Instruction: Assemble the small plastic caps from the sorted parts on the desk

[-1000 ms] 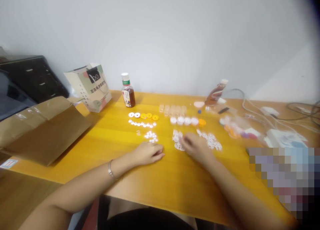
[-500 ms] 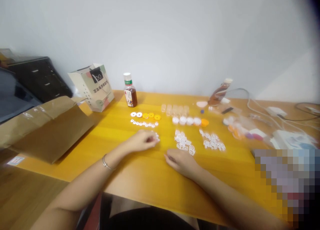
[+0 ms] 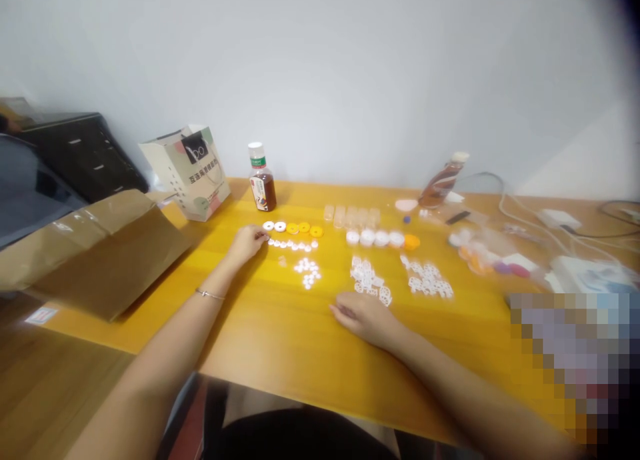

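My left hand [image 3: 249, 242] is closed in a pinch at the left end of a row of small white pieces [image 3: 293, 245]; what its fingertips hold is too small to make out. Behind that row lie white rings [image 3: 280, 227] and yellow rings [image 3: 317, 231]. A loose cluster of small white pieces [image 3: 308, 272] sits to the right of my left hand, nearer to me. My right hand [image 3: 365, 317] rests curled on the table, its palm hidden, just in front of a pile of white openwork pieces [image 3: 369, 277]. Similar openwork pieces [image 3: 430, 280] lie farther right.
Clear cups [image 3: 353, 217] stand behind white lids [image 3: 382, 238] and an orange lid [image 3: 411, 242]. A bottle [image 3: 263, 180], a paper bag [image 3: 197, 173] and a brown bag [image 3: 110, 253] are at left. A tilted bottle [image 3: 443, 182] and cables are at right.
My left hand has moved left and away from me, from the loose white cluster to the left end of the row. My right hand has stayed about where it was.
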Demonstrator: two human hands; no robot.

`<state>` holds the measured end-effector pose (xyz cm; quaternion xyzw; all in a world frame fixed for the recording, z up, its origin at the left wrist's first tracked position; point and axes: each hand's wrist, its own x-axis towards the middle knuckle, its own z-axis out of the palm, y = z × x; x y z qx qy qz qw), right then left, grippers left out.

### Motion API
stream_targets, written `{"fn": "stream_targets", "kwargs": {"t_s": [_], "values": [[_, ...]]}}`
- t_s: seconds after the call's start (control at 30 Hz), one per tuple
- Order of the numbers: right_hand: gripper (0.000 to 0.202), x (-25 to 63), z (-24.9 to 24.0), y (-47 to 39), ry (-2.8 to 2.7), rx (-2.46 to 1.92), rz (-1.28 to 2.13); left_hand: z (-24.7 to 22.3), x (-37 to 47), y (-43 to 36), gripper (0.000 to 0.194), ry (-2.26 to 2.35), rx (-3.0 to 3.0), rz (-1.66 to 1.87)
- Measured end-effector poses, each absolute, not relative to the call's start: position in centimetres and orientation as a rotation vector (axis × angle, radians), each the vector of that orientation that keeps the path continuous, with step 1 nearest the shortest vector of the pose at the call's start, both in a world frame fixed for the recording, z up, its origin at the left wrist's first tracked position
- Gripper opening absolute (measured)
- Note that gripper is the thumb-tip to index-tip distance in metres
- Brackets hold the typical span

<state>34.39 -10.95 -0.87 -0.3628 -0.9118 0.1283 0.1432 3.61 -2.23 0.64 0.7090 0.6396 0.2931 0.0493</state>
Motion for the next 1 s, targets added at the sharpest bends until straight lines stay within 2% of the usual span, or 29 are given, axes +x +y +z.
{"fn": "stream_targets", "kwargs": {"t_s": [0.17,0.27,0.33,0.47,0.67,0.8,0.9,1.0], "values": [[0.027,34.5,-0.6,-10.8,-2.580,-1.059,0.481,2.5,7.8,-5.5,0.020,1.848,2.242,1.011],[0.023,34.6,-0.5,-10.6,-2.547,-1.062,0.582,2.3,11.8,-8.3,0.016,1.236,2.504,0.723],[0.019,34.6,-0.4,-10.6,-2.527,-1.064,0.636,1.8,13.7,-9.6,0.014,1.028,2.580,0.573],[0.017,34.6,-0.4,-10.6,-2.504,-1.059,0.681,1.0,14.9,-10.3,0.011,1.014,2.617,0.468],[0.017,34.7,-0.4,-10.5,-2.509,-1.083,0.690,1.9,14.3,-10.4,0.015,0.977,2.477,0.515],[0.019,34.7,-0.3,-10.6,-2.500,-1.094,0.707,3.0,12.0,-8.8,0.022,1.098,2.337,0.658],[0.020,34.7,-0.2,-10.6,-2.496,-1.093,0.710,3.1,8.5,-5.4,0.022,1.675,2.177,0.913],[0.021,34.7,-0.1,-10.7,-2.493,-1.080,0.712,2.6,4.9,-1.8,0.031,1.923,2.087,0.970]]}}
